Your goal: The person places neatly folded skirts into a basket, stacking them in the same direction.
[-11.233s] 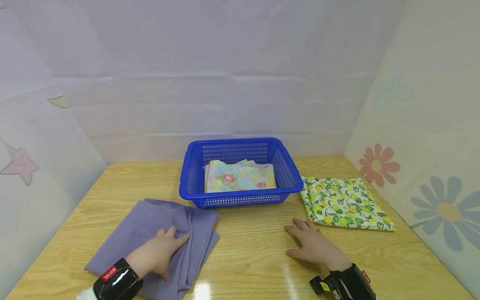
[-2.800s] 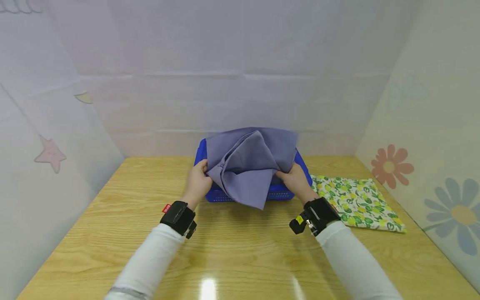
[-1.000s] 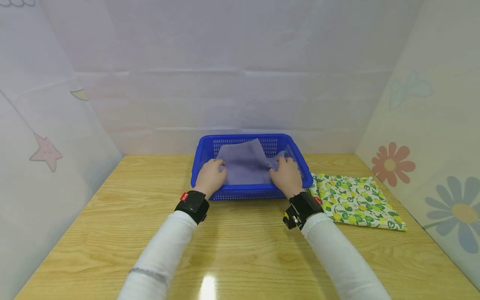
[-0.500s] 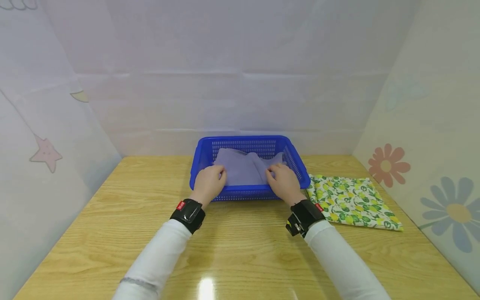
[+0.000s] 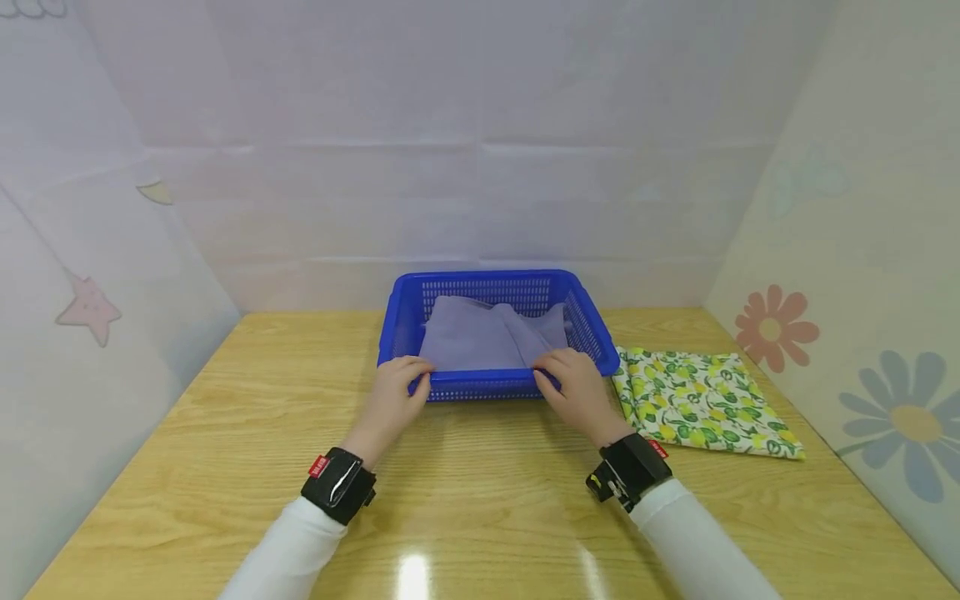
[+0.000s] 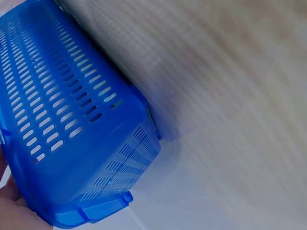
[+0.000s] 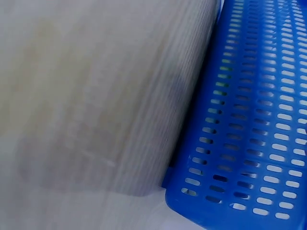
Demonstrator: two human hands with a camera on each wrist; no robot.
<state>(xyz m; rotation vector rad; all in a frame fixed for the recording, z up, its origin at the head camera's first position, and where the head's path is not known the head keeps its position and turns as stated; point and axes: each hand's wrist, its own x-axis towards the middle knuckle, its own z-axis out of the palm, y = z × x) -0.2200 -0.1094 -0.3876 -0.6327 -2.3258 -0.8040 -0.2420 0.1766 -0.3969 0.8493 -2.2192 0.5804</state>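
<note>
A blue plastic basket (image 5: 487,277) stands at the back middle of the wooden table (image 5: 480,500), and a folded purple cloth (image 5: 480,337) lies inside it. My left hand (image 5: 397,392) is at the left part of the basket's near rim, fingers loosely bent and touching the rim. My right hand (image 5: 577,387) is at the right part of that rim, fingertips by the cloth's near edge. Neither hand holds anything. The left wrist view is filled by the basket's slotted wall (image 6: 72,120), and the right wrist view shows the same wall (image 7: 254,120) beside blurred tabletop.
A folded cloth with a lemon and leaf print (image 5: 697,404) lies flat on the table right of the basket. Pale screens with star and flower stickers close in the table at the back and both sides.
The purple cloth went from the table's left into the basket, over the floral cloth. In the last second both hands let go of it and drew back to the near rim.
</note>
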